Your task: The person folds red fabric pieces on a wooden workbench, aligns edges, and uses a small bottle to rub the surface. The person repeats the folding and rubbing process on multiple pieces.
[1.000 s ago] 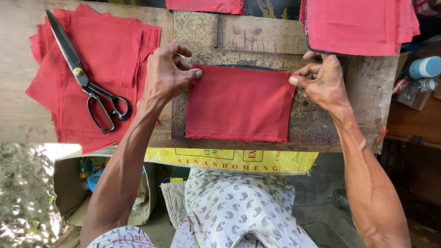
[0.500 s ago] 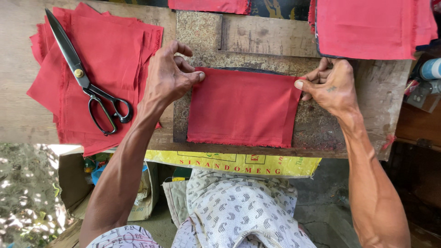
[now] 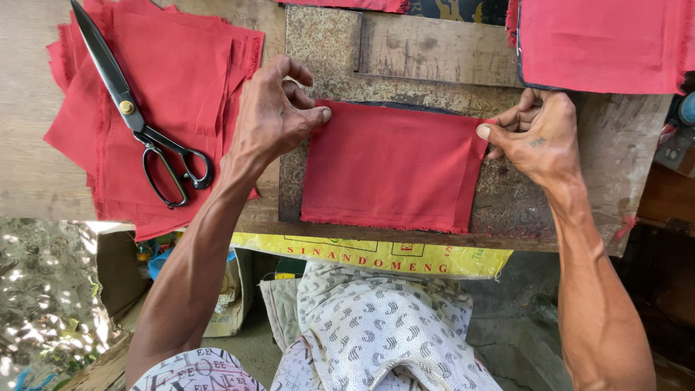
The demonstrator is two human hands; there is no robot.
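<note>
A red rectangular cloth piece [image 3: 394,168] lies flat on a worn, rusty metal plate [image 3: 329,51] on the wooden bench. My left hand [image 3: 271,119] pinches the cloth's upper left corner between thumb and fingers. My right hand [image 3: 536,137] pinches its upper right corner in the same way. The cloth's frayed lower edge runs along the plate's near side. The far edge sits over a dark strip underneath.
A stack of red cloth pieces [image 3: 184,80] lies at the left with large black scissors [image 3: 137,119] on top. Another red stack [image 3: 601,43] sits at the top right. A yellow printed sack [image 3: 376,253] hangs under the bench edge; my patterned trousers [image 3: 384,326] are below.
Both hands have kept hold of the cloth's upper corners. The cloth has shifted slightly toward me on the plate and lies a little flatter.
</note>
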